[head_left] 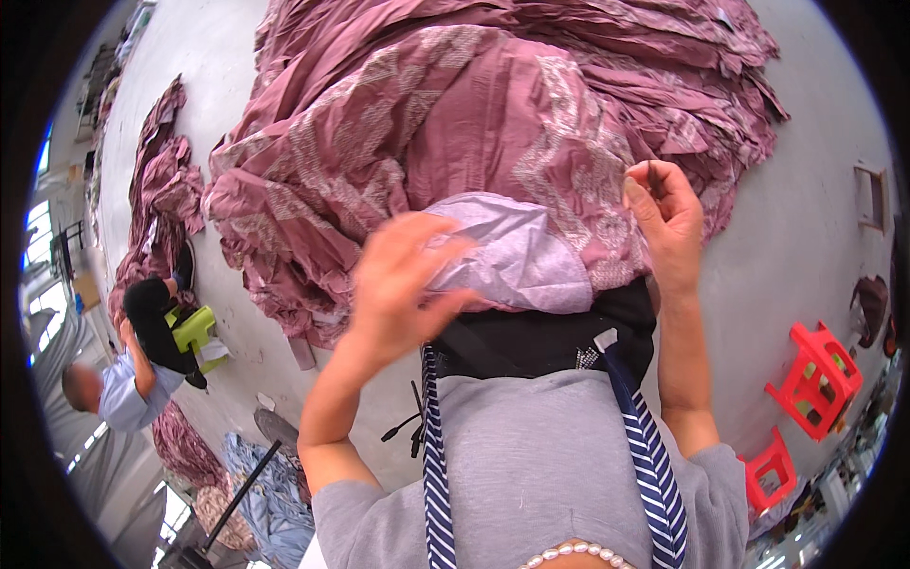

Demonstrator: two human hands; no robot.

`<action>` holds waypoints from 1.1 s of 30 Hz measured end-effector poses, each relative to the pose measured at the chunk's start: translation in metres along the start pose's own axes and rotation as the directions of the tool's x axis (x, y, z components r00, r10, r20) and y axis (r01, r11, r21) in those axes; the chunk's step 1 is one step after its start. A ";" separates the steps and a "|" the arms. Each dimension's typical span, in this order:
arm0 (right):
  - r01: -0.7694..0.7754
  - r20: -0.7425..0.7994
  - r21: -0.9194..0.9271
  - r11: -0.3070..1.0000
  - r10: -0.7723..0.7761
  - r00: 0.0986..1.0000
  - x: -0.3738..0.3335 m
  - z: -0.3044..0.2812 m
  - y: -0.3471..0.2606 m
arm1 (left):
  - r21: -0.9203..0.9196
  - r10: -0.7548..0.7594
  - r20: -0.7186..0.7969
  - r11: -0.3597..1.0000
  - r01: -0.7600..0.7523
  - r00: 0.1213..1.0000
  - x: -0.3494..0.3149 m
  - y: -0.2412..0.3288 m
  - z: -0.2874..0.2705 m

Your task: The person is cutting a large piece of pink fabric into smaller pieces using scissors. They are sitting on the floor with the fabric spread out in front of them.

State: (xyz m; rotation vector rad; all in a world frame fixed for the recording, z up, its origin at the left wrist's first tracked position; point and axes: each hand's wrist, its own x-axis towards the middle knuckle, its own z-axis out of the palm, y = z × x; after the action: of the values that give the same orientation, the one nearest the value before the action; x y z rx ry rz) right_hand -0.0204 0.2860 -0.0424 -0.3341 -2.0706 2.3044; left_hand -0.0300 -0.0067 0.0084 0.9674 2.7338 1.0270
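Far left, near the rim: one other person (114, 379) in a light blue shirt and dark trousers, seated low on one green stool (194, 327). Just above and behind, one smaller heap of mauve cloth (161, 190) on the grey floor (825, 123). Lower left: a blue patterned cloth bundle (261, 484) and one dark pole across it.

Centre left: the left hand (403, 289), blurred, fingers spread wide and loosely curled, lying against the pale lilac underside (517, 251) of the mauve patterned fabric (455, 123). Whether anything is pinched between those fingers, cannot tell.

Centre: the fabric itself, one big crumpled pile spread over the floor ahead, its near edge drawn up over the lap and turned back to show the lilac reverse. Below it, a black garment, a grey shirt, and two blue-and-white striped straps (654, 465) hanging down the chest.

Centre right: the right hand (668, 213), raised, fingers curled narrow, pinching the fabric's edge between thumb and fingertips.

Far right: two red plastic stools (815, 379), well apart from the pile, one above the other in view.
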 end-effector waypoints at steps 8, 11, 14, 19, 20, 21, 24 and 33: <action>-0.030 -0.068 -0.002 1.000 0.030 0.997 -0.020 -0.020 0.009 | -0.082 0.470 0.480 0.865 -0.495 0.741 0.050 0.023 0.101; -0.034 -0.098 -0.041 0.999 0.030 0.995 -0.025 -0.033 0.012 | -0.463 0.101 0.355 0.883 0.081 0.930 0.052 0.014 0.079; -0.076 -0.091 -0.139 0.987 0.063 0.994 -0.030 -0.031 0.016 | -0.697 -0.263 0.507 0.435 0.570 0.821 0.045 0.006 0.075; -0.066 0.000 -0.322 0.944 0.070 0.998 -0.041 -0.017 0.000 | -0.757 -0.407 0.537 0.154 0.635 0.739 0.038 -0.002 0.083; 0.035 0.037 -0.367 0.930 -0.023 0.999 -0.042 -0.015 0.001 | -0.784 -0.412 0.530 0.094 0.614 0.741 0.037 -0.006 0.085; 0.093 0.106 -0.381 0.920 -0.057 0.993 -0.044 -0.014 0.000 | -0.808 -0.420 0.523 0.033 0.589 0.741 0.035 -0.009 0.087; 0.263 0.283 -0.371 0.891 -0.161 0.945 -0.049 -0.007 -0.002 | -0.819 -0.410 0.544 -0.069 0.570 0.732 0.035 -0.008 0.091; 0.401 0.322 -0.529 0.748 -0.260 0.910 -0.049 -0.007 -0.001 | -0.728 -0.425 0.679 -0.288 0.622 0.598 0.037 -0.009 0.091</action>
State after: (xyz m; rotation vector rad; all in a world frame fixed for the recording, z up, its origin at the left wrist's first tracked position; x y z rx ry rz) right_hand 0.0281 0.2851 -0.0354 0.3059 -2.6565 1.5130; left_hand -0.0404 0.0615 -0.0619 -0.5062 1.0893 1.8725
